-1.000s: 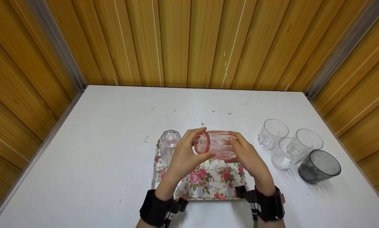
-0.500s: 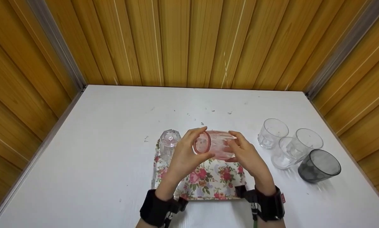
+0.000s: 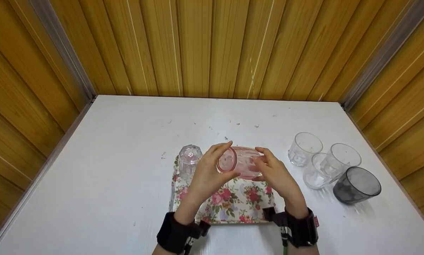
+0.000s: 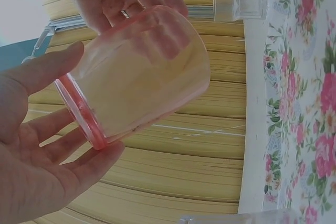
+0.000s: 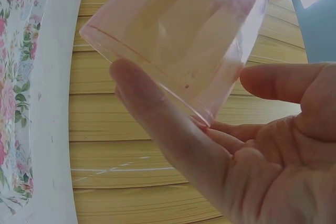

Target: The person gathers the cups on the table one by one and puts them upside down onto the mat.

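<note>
A pink faceted glass (image 3: 245, 161) lies sideways in the air above a floral tray (image 3: 229, 216), held between both hands. My left hand (image 3: 206, 177) grips its left end, thumb on the near side and fingers on the far side. In the left wrist view, that end of the pink glass (image 4: 147, 77) has a thick, darker pink edge. Around the opposite end curl the thumb and fingers of my right hand (image 3: 277, 177). The right wrist view shows the pink glass (image 5: 184, 40) tilted, with fingers touching its wall and edge.
A clear glass (image 3: 190, 159) stands upside down on the tray's far left corner. To the right on the white table (image 3: 109, 170) are several upright glasses, including a clear one (image 3: 305, 148) and a smoky grey one (image 3: 357, 186). Wood-look panels (image 3: 226, 49) enclose the back and sides.
The pink glass has turned slightly in the hands. The right hand's fingers and thumb have shifted a little on it; the left hand has barely moved.
</note>
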A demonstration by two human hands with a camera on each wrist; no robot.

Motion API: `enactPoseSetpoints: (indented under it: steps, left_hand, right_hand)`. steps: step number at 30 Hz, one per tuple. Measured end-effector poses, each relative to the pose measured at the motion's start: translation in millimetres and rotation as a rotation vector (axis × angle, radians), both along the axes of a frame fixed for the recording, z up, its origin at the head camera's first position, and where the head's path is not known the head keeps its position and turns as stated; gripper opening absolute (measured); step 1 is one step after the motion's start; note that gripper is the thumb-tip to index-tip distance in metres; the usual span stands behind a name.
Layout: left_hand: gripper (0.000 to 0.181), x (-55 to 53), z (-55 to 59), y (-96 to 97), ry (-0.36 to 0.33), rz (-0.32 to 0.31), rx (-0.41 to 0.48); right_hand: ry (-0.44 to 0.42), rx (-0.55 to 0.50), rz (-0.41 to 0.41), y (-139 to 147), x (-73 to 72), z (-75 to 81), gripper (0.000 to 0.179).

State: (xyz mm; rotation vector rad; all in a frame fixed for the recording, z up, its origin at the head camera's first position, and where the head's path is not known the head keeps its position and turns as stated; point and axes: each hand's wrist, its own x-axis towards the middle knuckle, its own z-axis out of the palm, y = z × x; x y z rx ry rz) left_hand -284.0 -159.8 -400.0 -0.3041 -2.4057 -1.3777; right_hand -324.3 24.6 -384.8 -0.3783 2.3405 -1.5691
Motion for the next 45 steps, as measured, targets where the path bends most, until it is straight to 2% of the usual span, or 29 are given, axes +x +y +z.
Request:
enactPoseSetpoints:
  steps: [31, 45]
  left_hand:
    - [0.072, -0.2, -1.4, -0.6, 0.029, 0.005, -0.061]
    - [0.071, -1.0, -2.3, 0.1, 0.058, 0.020, -0.130]
  right_hand:
    - [-0.024, 0.013, -0.005, -0.4, 0.6, -0.1, 0.050]
    - [-0.001, 0.037, -0.004, 0.0, 0.2, -2.9, 0.046]
